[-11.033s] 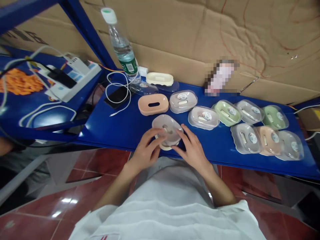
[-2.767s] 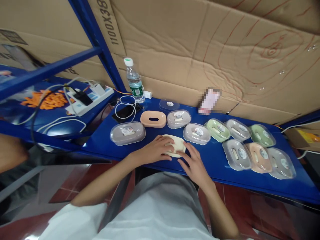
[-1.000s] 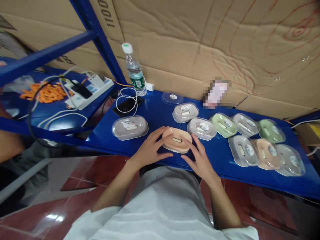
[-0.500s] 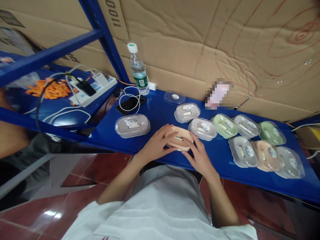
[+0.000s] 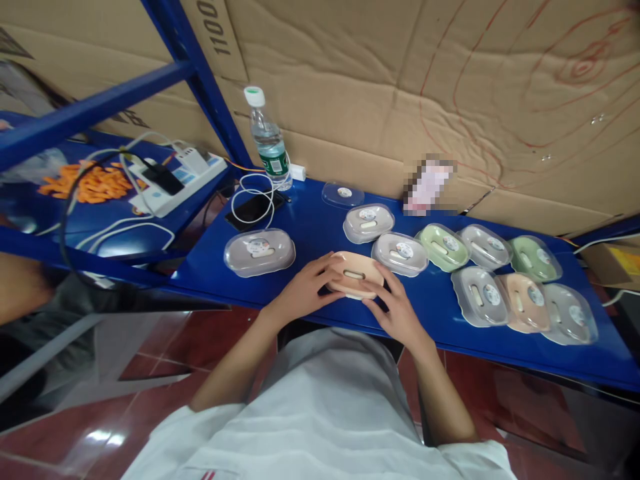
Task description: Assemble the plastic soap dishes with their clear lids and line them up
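At the front edge of the blue table (image 5: 320,230) a peach oval plastic box (image 5: 367,268), with an oblong slot in its top, sits between my two hands. My left hand (image 5: 313,285) grips its left side, fingers over the top and thumb along the near edge. Around the right side, my right hand (image 5: 393,303) has curled fingers on the box and its thumb below. No clear cover shows on this box. Left of it rests a grey box (image 5: 260,253) under a clear cover; a loose clear cover (image 5: 343,195) with a round sticker lies behind.
Several covered grey, green and peach boxes (image 5: 525,303) stand to the right. A water bottle (image 5: 270,143), a phone (image 5: 255,208) and white cables are at the back left. Beyond the blue frame post (image 5: 185,53) lie orange pieces (image 5: 90,181) and a power strip (image 5: 185,183).
The camera view has shifted slightly. My left fingers have drawn back a little, showing more of the slot. Both hands stay on the peach box.
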A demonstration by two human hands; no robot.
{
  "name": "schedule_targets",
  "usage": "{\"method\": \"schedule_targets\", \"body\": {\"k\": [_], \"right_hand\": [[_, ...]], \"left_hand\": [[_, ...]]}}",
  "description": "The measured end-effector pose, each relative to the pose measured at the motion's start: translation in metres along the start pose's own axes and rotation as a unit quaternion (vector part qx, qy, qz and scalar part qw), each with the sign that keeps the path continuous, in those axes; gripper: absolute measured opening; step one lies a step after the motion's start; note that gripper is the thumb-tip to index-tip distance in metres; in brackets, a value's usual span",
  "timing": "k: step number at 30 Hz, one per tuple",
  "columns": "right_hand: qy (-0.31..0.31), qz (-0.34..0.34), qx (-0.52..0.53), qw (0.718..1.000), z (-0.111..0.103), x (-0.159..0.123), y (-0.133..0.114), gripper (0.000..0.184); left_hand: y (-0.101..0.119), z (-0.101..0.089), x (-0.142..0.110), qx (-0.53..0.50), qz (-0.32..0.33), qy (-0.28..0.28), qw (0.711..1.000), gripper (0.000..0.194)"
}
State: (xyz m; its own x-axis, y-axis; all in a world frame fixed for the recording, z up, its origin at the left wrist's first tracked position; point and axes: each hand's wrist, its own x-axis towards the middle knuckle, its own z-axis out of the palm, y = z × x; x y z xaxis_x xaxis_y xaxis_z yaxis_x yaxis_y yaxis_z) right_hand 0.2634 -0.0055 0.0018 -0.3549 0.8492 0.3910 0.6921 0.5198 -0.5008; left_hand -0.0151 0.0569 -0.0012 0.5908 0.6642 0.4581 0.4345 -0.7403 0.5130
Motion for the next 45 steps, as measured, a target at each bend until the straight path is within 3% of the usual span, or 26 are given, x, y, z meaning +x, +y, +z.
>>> {"method": "schedule_targets", "body": {"k": [6,13,17,20,23,25,27,29,31,34,37,42,45], "right_hand": [[0.005,-0.02,-0.021,1.0,0.0,-0.001,-0.001,0.039],[-0.005,-0.031,-0.084,0.996,0.001,-0.003,-0.003,0.038],[-0.021,-0.027,-0.073,0.997,0.002,-0.001,-0.001,0.038],[-0.038,-0.024,-0.078,0.996,0.001,0.0,-0.001,0.044],[-0.026,-0.025,-0.092,0.995,0.0,-0.001,-0.002,0.053],[-0.006,-0.024,-0.089,0.996,0.0,-0.001,-0.003,0.052],[0.007,-0.024,-0.085,0.996,0.0,-0.002,-0.003,0.048],[0.009,-0.021,-0.084,0.996,0.0,-0.002,-0.004,0.046],[0.005,-0.015,-0.082,0.996,0.0,-0.002,-0.004,0.045],[-0.005,-0.012,-0.078,0.997,0.0,-0.002,-0.004,0.045],[-0.007,-0.012,-0.071,0.997,-0.001,-0.002,-0.004,0.044],[-0.019,0.007,-0.056,0.998,-0.003,0.0,-0.007,0.048],[-0.027,0.015,-0.049,0.998,-0.002,0.0,-0.006,0.049]], "left_hand": [[-0.001,0.0,0.0,0.061,0.045,0.013,0.997,0.032],[0.001,0.004,-0.003,0.092,0.028,-0.023,0.995,0.031],[-0.001,-0.006,0.003,0.093,0.052,-0.022,0.994,0.024],[-0.009,-0.028,0.034,0.068,0.06,-0.016,0.996,0.026],[-0.029,-0.048,0.093,0.114,0.008,0.0,0.993,0.028],[-0.05,-0.054,0.135,0.177,-0.043,-0.048,0.982,0.042],[-0.072,-0.053,0.169,0.221,-0.108,-0.137,0.96,0.066],[-0.09,-0.05,0.19,0.239,-0.154,-0.19,0.94,0.083],[-0.1,-0.048,0.197,0.243,-0.168,-0.205,0.933,0.079],[-0.099,-0.05,0.189,0.254,-0.17,-0.189,0.933,0.056],[-0.086,-0.054,0.168,0.271,-0.176,-0.145,0.935,0.048],[-0.06,-0.048,0.112,0.209,-0.13,0.002,0.969,0.044],[-0.049,-0.043,0.078,0.167,-0.088,0.015,0.982,0.038]]}}
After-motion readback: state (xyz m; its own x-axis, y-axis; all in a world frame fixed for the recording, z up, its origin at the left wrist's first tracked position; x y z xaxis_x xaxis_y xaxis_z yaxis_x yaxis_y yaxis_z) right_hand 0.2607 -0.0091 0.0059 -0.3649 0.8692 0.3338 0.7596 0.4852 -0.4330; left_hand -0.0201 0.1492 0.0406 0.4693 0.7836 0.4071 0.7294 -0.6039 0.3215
